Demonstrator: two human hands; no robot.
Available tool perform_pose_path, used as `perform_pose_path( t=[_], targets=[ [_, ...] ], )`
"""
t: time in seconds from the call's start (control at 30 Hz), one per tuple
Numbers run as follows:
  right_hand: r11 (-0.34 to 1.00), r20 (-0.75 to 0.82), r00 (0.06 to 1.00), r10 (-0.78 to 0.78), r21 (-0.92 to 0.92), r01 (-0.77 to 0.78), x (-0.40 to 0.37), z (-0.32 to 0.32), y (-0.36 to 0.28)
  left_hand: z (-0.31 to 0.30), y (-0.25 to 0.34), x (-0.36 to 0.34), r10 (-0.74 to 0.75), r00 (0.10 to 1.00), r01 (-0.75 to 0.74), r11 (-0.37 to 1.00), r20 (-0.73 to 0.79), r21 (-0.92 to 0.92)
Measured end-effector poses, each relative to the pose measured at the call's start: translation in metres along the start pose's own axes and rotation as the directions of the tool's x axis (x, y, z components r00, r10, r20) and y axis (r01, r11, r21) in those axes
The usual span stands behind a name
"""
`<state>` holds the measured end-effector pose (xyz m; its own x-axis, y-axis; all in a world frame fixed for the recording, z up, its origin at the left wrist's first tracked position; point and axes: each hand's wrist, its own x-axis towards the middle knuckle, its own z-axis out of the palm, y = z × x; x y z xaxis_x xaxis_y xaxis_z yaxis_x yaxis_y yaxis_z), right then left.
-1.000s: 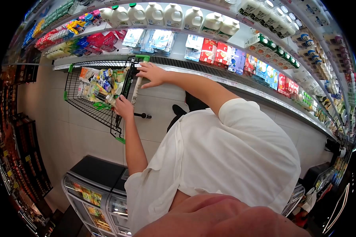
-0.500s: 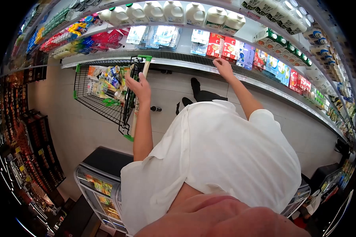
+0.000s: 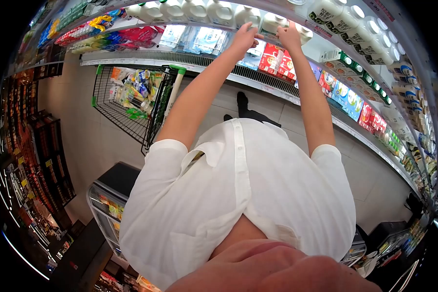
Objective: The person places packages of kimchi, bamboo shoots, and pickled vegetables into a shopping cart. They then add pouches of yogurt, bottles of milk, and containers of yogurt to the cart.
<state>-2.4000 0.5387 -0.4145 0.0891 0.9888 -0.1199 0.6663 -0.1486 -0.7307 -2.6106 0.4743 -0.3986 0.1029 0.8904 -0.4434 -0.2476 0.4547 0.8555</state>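
A white milk jug (image 3: 273,20) stands on the refrigerated shelf between my two hands. My left hand (image 3: 246,38) is at the jug's left, with one finger stretched toward it and other fingers partly bent. From the right, my right hand (image 3: 289,36) reaches to the same jug, its fingers apart and near its front. Whether either hand touches the jug is hard to make out. Neither hand is visibly wrapped round anything. Another milk jug (image 3: 246,15) stands just behind my left hand, in a row with several similar jugs.
A wire shopping cart (image 3: 119,114) holding packaged groceries stands at my left. Below the jugs sit red cartons (image 3: 269,59) and white-blue packs (image 3: 207,41). White bottles (image 3: 343,22) line a shelf at the upper right. A display case (image 3: 107,199) is at lower left.
Both hands have moved up and forward to the row of milk jugs. My left hand has left the area by the cart handle and swung right. The view has shifted slightly.
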Motion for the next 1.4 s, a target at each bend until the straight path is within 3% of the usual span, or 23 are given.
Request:
perform_pose_path(
  t=[0.1,0.17,0.2,0.23,0.33,0.37,0.47,0.57,0.7,0.8,0.9,0.97,1.13,1.23,1.4],
  targets=[
    [0.998,0.028,0.999,-0.04,0.04,0.039,0.018,0.016,0.017,0.008,0.009,0.03,-0.066,0.996,0.061,0.995,-0.059,-0.074],
    [0.965,0.147,0.989,0.007,0.26,-0.046,0.018,0.011,0.014,0.005,0.009,0.058,-0.153,0.987,0.159,0.965,0.049,-0.208],
    [0.968,0.137,0.99,0.027,0.244,-0.06,0.02,0.016,0.021,-0.002,-0.002,0.08,-0.229,0.968,0.249,0.912,0.099,-0.326],
    [0.967,0.164,0.986,0.04,0.242,-0.08,0.023,0.015,0.023,-0.002,-0.002,0.088,-0.236,0.966,0.258,0.911,0.106,-0.323],
    [0.971,0.2,0.979,0.052,0.218,-0.096,0.023,0.0,0.011,0.002,0.006,0.105,-0.329,0.927,0.37,0.734,0.179,-0.57],
    [0.975,0.216,0.975,0.054,0.198,-0.098,0.017,-0.005,0.003,0.007,0.008,0.105,-0.33,0.927,0.37,0.734,0.177,-0.569],
    [0.972,0.247,0.965,0.085,0.194,-0.135,0.011,-0.003,0.005,0.02,-0.001,0.124,-0.278,0.939,0.311,0.434,0.203,-0.845],
    [0.973,0.315,0.936,0.158,0.112,-0.202,0.011,-0.001,0.02,0.03,-0.004,0.121,-0.254,0.957,0.217,0.323,0.137,-0.921],
    [0.944,0.422,0.893,0.156,0.202,-0.26,0.0,-0.003,0.023,0.016,-0.012,0.098,-0.307,0.944,0.245,0.416,0.117,-0.876],
    [0.964,0.405,0.914,0.032,0.23,-0.136,-0.006,0.009,0.039,-0.002,-0.011,0.073,-0.229,0.954,0.278,0.425,0.195,-0.861],
    [0.956,0.422,0.906,-0.011,0.272,-0.115,-0.027,0.01,0.032,-0.021,0.017,0.034,-0.139,0.964,0.268,0.476,0.229,-0.838],
    [0.953,0.456,0.883,0.108,0.207,-0.223,-0.051,-0.007,-0.01,-0.036,0.03,0.003,-0.126,0.963,0.264,0.597,0.237,-0.758],
    [0.943,0.615,0.775,0.147,0.149,-0.298,-0.104,-0.033,-0.081,-0.08,0.042,-0.098,-0.073,0.96,0.241,0.708,0.27,-0.664],
    [0.929,0.758,0.636,0.148,0.115,-0.353,-0.125,-0.025,-0.119,-0.108,0.056,-0.162,-0.056,0.97,0.194,0.76,0.235,-0.62],
    [0.962,0.87,0.492,0.026,0.112,-0.249,-0.169,0.027,-0.213,-0.186,0.087,-0.265,-0.036,0.997,0.066,0.829,0.064,-0.555]
  ],
)
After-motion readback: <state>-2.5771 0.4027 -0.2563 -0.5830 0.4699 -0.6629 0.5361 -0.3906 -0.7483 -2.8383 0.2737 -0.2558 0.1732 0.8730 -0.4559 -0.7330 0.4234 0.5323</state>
